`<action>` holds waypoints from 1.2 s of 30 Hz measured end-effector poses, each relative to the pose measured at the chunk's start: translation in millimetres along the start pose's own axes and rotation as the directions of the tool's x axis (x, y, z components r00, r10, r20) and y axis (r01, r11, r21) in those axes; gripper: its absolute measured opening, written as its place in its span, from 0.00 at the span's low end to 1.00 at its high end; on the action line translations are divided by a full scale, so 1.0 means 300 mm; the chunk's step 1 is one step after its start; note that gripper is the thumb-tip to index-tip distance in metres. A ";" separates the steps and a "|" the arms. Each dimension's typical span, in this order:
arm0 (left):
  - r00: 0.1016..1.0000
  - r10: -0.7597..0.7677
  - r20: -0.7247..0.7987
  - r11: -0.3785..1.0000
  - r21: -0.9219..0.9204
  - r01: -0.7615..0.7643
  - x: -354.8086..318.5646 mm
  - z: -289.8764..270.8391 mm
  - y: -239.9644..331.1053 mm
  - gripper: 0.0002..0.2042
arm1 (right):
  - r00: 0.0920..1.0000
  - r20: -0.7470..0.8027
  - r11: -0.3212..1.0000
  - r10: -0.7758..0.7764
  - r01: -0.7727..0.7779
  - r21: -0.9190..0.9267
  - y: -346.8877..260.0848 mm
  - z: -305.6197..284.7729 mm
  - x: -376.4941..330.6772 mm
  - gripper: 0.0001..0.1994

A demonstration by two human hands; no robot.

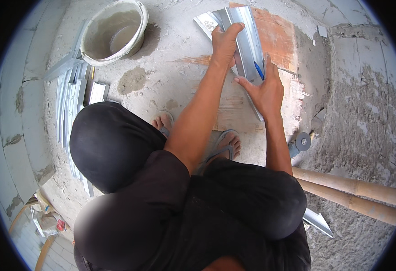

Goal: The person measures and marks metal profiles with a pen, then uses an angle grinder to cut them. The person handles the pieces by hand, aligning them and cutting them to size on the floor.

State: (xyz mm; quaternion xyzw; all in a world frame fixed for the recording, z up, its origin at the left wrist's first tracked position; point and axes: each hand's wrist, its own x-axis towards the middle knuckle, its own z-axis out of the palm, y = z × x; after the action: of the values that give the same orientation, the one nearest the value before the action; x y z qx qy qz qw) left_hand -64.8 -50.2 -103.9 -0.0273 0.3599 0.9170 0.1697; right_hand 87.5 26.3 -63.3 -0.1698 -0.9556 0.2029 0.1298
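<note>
Two or more silvery metal channels (250,34) lie together, pointing away from me, over a wooden board. My left hand (225,45) is closed on the channels' left side, thumb up along the edge. Lower down, my right hand (269,92) grips the channel, its thumb on the left side and its fingers along the right edge. A blue pen (259,71) shows between the right thumb and fingers; whether the hand holds it or it rests in the channel I cannot tell. The fingers' undersides are hidden.
A mortar-crusted bucket (114,34) stands at the far left, with more metal channels (71,104) stacked below it. The reddish wooden board (277,38) is on the dusty floor. An angle grinder (301,142) and bamboo poles (351,187) lie at right. Block walls (22,104) flank me.
</note>
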 end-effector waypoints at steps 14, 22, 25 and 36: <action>0.979 0.152 -0.135 0.943 0.318 -0.102 0.081 0.037 -0.095 0.27 | 0.856 0.416 0.367 0.306 -0.510 0.778 0.070 -0.281 -0.222 0.14; 0.954 0.174 -0.242 0.910 0.409 -0.063 0.083 0.081 -0.091 0.29 | 0.998 0.026 0.551 0.065 -0.058 0.833 -0.030 -0.163 -0.223 0.18; 0.940 0.189 -0.284 0.913 0.403 -0.062 0.071 0.090 -0.083 0.31 | 0.979 -0.140 0.888 -0.147 0.193 0.418 -0.040 -0.117 -0.210 0.16; 0.914 0.219 -0.340 0.895 0.443 -0.050 0.062 0.086 -0.088 0.35 | 0.943 -0.295 0.932 -0.154 0.237 0.274 -0.033 -0.002 -0.180 0.12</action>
State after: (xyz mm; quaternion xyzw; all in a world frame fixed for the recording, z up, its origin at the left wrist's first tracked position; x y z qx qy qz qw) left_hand -71.6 -9.6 -105.2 -0.1421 0.5780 0.8029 0.0332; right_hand 134.0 -2.4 -68.1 -0.0768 -0.8983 0.3091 0.3026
